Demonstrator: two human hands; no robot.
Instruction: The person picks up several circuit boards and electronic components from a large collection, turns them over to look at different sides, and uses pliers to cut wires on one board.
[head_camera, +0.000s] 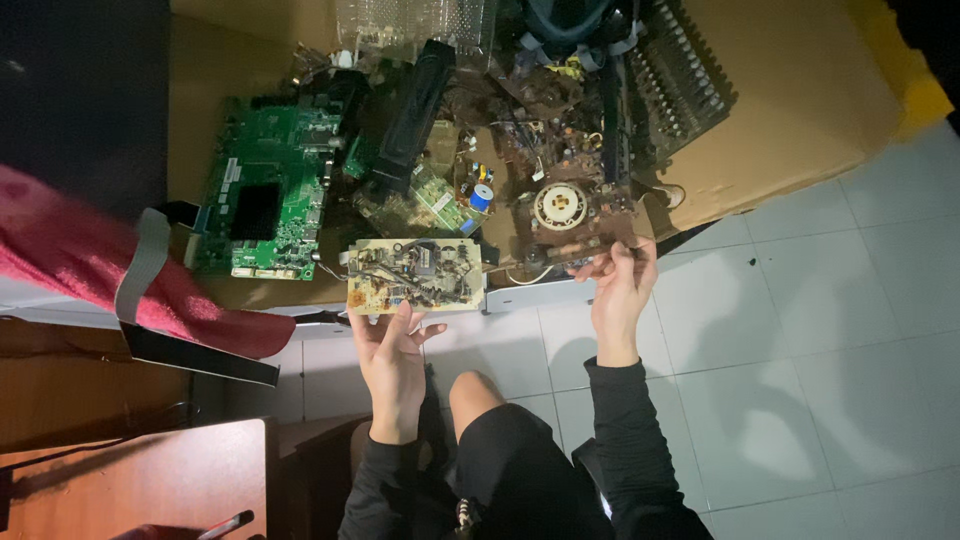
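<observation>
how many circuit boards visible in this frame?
3 clear ones: a beige circuit board in the left hand, a brown circuit board gripped by the right hand, and a large green circuit board on the cardboard. More may be buried in the scrap pile.

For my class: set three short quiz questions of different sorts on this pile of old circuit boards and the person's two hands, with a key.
1. True or false: the left hand holds the pale board.
2. Which board does the right hand grip? A) the green board B) the brown board C) the pale board
3. Fill in: the pile lies on a sheet of ____.

Key: 1 true; 2 B; 3 cardboard.
</observation>
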